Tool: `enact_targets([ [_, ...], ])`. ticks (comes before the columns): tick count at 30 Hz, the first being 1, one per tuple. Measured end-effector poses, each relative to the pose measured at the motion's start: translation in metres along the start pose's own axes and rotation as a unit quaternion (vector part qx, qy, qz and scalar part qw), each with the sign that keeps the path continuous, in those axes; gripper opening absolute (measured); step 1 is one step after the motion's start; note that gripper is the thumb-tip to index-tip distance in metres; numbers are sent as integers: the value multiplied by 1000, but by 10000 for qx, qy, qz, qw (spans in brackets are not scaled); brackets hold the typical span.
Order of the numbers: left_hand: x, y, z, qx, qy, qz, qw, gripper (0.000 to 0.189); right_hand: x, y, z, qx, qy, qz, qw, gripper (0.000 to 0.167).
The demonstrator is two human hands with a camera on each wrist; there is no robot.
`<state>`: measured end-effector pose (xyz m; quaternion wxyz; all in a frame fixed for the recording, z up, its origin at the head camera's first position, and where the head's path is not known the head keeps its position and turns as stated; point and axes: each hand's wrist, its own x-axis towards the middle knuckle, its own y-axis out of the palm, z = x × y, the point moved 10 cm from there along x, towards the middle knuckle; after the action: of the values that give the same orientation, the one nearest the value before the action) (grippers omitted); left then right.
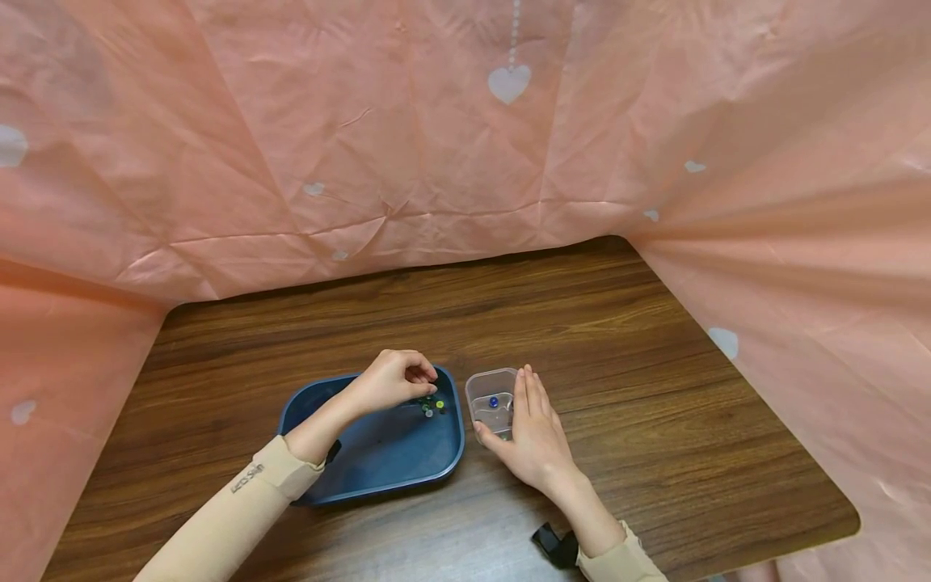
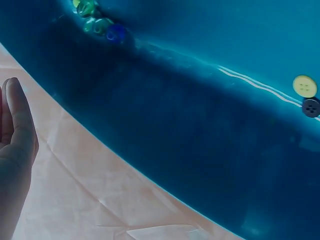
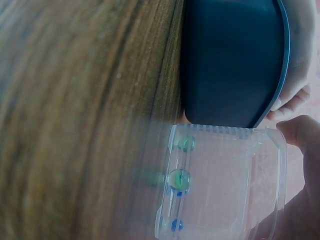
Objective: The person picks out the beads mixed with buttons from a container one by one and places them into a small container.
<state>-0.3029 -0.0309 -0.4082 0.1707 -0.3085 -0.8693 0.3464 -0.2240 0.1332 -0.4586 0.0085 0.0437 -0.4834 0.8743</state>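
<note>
The left hand (image 1: 396, 378) arches over the blue tray (image 1: 400, 453), fingers curled toward the thumb; whether they pinch anything cannot be told. Below lie glass marbles (image 2: 86, 7) and buttons (image 2: 305, 86). The right hand (image 1: 540, 440), fingers straight, thumb spread, steadies the clear plastic box (image 3: 215, 170), which holds green and blue marbles (image 3: 179, 180). Picking out marbles seems in hand; the next move likely calls for a fine pinch.

Left hand (image 2: 19, 145): near the rim of the blue tray (image 2: 165, 120), partly in view. Green marbles (image 2: 102, 26) and a blue marble (image 2: 116, 33): clustered in the tray, nearer the hand. Yellow button (image 2: 304, 86) and dark button (image 2: 311, 107): touching, farther from the hand. Pink cloth (image 2: 85, 185): behind the hand.
</note>
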Motion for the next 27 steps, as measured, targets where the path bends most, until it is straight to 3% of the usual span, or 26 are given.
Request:
enact_targets([
  [27, -12, -3, 18, 134, -111, 8, 9998, 13, -1, 0, 0, 35, -9, -32, 10000, 101],
])
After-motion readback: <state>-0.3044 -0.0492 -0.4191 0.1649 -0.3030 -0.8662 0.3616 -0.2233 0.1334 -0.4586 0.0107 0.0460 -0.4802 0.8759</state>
